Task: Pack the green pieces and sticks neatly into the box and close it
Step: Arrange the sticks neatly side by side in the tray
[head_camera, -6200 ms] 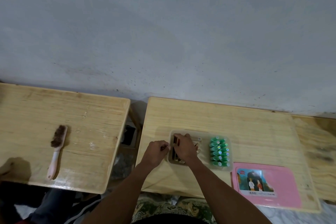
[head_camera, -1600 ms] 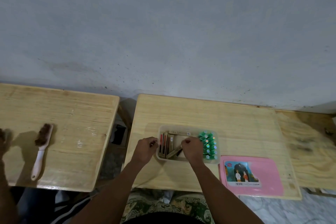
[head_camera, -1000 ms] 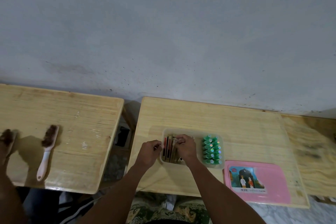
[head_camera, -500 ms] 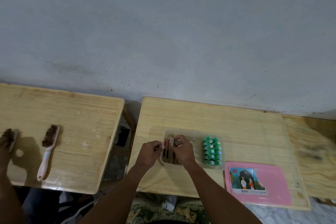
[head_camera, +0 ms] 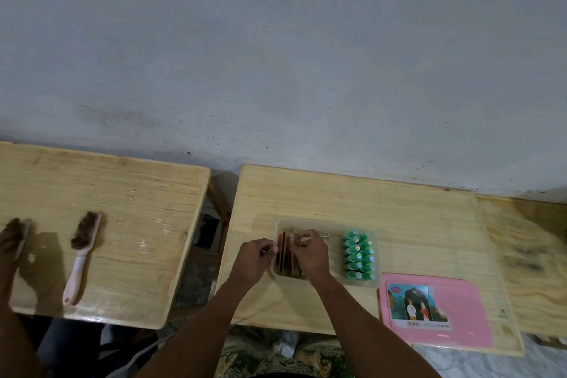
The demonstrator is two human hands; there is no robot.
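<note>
sticks (head_camera: 285, 255) stand in the left half of box (head_camera: 334, 222), lower centre of frame, long axes running top-to-bottom. green pieces (head_camera: 359, 255) fill the right half. Bare table (head_camera: 337, 193) above; pink lid (head_camera: 460, 310) off the lower-right corner. right hand (head_camera: 310, 255) fingers curled, pinching stick tops. left hand (head_camera: 251, 261) curled at the left rim, grip unclear.

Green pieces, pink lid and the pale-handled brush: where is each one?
Green pieces (head_camera: 359, 255): head view, middle of the cluster.
Pink lid (head_camera: 460, 313): head view, bare pink area right of its picture.
Brush (head_camera: 80, 258): head view, upper handle below the bristles.
</note>
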